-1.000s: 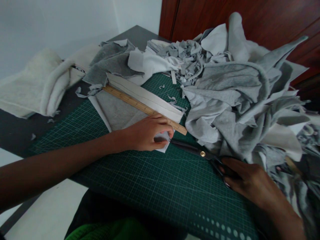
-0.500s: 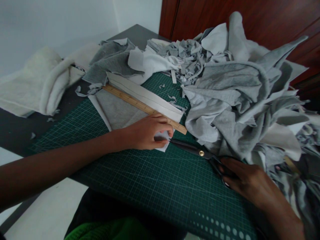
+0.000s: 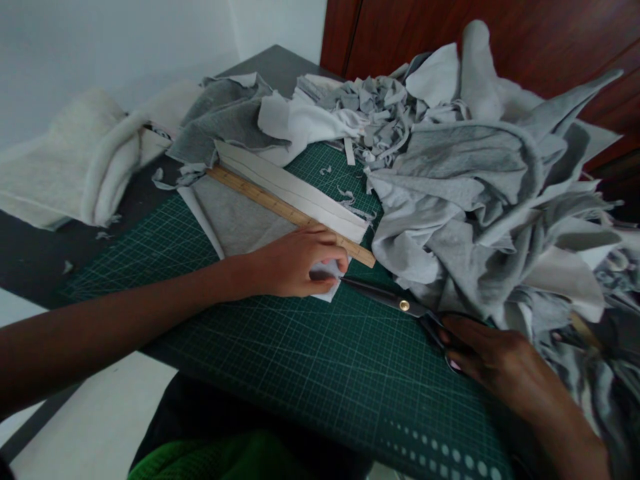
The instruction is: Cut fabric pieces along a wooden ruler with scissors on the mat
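Flat green cutting mat (image 3: 300,347) bore a pale grid; long black metal scissors (image 3: 373,292) had a gold pivot (image 3: 405,305); straight wooden ruler (image 3: 260,195) was tan.

Close head-worn view, forward and down onto green mat (image 3: 310,360)

The cloth (image 3: 235,213) is laid on the mat (image 3: 320,360), and its near right corner is pinched between the thumb and fingers of the left hand (image 3: 300,263). The scissors (image 3: 380,295) are gripped by the handles in the right hand (image 3: 505,357); the blades are pointed left, with the tips at the pinched corner. The ruler (image 3: 275,203) is laid diagonally along the cloth and is partly covered by the left hand. A lined white strip (image 3: 300,187) is exposed along the ruler's far side. Grey fabric (image 3: 470,167) is heaped at the right, scraps (image 3: 377,97) are gathered at the far side, and fleece (image 3: 55,163) is placed at the left.
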Tool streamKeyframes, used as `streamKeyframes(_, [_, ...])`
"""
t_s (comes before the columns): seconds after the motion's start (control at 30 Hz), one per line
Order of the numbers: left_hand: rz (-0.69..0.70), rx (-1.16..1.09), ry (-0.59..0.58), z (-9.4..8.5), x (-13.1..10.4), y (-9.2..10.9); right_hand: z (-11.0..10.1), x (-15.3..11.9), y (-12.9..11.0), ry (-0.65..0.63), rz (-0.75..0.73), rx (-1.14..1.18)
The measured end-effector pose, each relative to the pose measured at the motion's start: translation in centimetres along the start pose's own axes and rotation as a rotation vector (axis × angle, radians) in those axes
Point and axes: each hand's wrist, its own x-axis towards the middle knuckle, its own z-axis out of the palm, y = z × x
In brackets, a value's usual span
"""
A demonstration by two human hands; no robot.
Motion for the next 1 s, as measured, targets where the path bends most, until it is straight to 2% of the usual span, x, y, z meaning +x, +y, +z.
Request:
streamKeyframes(0.13, [0.007, -0.009, 0.009, -0.1, 0.0, 0.1, 0.0, 0.0, 0.1, 0.019, 0.001, 0.021])
streamKeyframes(0.4, [0.003, 0.006, 0.001, -0.1, 0.0, 0.1, 0.5, -0.5, 0.8, 0.035, 0.092, 0.119])
streamKeyframes(0.53, [0.003, 0.014, 0.018, 0.0, 0.0, 0.2, 0.0, -0.2, 0.6, 0.008, 0.142, 0.118])
streamKeyframes(0.73, [-0.001, 0.009, 0.023, -0.1, -0.1, 0.3, -1.2, 1.2, -0.6, -0.012, 0.064, 0.047])
streamKeyframes(0.9, [0.000, 0.012, 0.022, 0.0, -0.1, 0.3, -0.7, 0.9, -0.6, -0.010, 0.058, -0.024])
streamKeyframes(1.0, [-0.003, 0.011, 0.033, 0.0, 0.0, 0.3, -0.4, 0.4, -0.1, -0.051, 0.031, -0.032])
